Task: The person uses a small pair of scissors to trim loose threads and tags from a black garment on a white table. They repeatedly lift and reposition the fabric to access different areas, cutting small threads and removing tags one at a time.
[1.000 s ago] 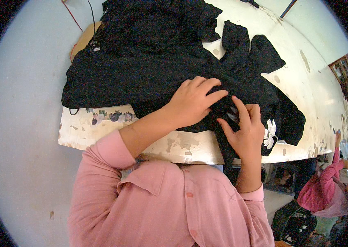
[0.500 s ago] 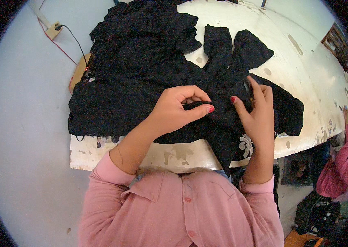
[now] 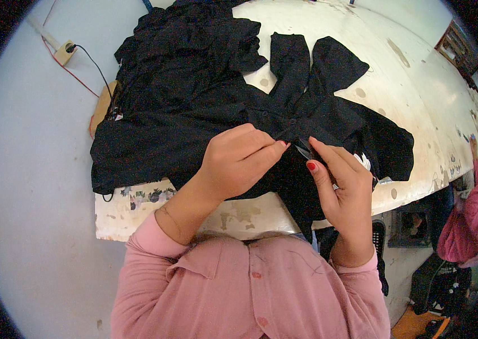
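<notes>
A heap of black garments (image 3: 193, 96) lies on a white, paint-stained table (image 3: 419, 79). My left hand (image 3: 239, 161) is closed, pinching a fold of the black fabric near the table's front edge. My right hand (image 3: 343, 186), with red nails, faces it and holds a small metal cutting tool (image 3: 304, 151). The tool's tips touch the fabric just beside my left fingertips. Both hands meet over the front part of the top garment, whose two sleeves (image 3: 312, 62) spread toward the far side. Pink shirt sleeves cover both my forearms.
A wall socket (image 3: 65, 51) with red and black cables sits at the upper left. A brown wooden piece (image 3: 101, 110) pokes out left of the heap. Another person in pink (image 3: 470, 226) stands at the right, past the table's end.
My hands were flat on the garment; now both have risen and pinch it. My left hand closed on a fold and my right brought the small tool to it.
</notes>
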Motion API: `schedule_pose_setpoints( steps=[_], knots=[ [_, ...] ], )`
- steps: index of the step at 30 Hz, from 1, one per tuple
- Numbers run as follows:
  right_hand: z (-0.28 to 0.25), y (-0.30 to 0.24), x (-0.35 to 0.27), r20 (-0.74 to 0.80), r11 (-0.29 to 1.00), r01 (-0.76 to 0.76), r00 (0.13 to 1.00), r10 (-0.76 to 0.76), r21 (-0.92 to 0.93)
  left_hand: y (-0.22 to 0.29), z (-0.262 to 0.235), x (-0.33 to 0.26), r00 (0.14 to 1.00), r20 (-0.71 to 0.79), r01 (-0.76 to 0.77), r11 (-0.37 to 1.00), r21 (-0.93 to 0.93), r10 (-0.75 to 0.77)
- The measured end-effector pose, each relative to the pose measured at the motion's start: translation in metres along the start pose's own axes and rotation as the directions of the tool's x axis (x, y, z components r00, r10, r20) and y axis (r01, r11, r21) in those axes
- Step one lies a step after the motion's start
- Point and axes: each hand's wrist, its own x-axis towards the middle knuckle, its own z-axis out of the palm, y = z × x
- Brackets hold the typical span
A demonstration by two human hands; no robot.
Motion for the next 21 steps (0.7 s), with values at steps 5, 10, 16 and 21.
schedule_pose_setpoints(
  steps=[5, 10, 16, 21],
  knots=[
    [0.003, 0.0, 0.003, -0.013, 0.996, 0.067, 0.998, -0.068, -0.062, -0.002, 0.001, -0.004, 0.999, 0.031, -0.042, 0.999, 0.0, 0.042],
    [0.003, -0.003, 0.007, -0.01, 0.98, 0.131, 0.991, -0.134, -0.148, -0.001, -0.003, -0.002, 0.997, 0.065, -0.042, 0.999, -0.025, 0.043],
    [0.004, -0.005, 0.008, -0.019, 0.956, 0.175, 0.983, -0.185, -0.237, 0.001, -0.004, -0.001, 0.996, 0.078, -0.031, 0.999, -0.008, 0.032],
    [0.003, 0.002, 0.011, -0.129, 0.978, 0.144, 0.978, -0.164, -0.148, 0.003, -0.005, 0.001, 0.997, 0.028, 0.079, 0.996, -0.038, -0.077]
  ],
)
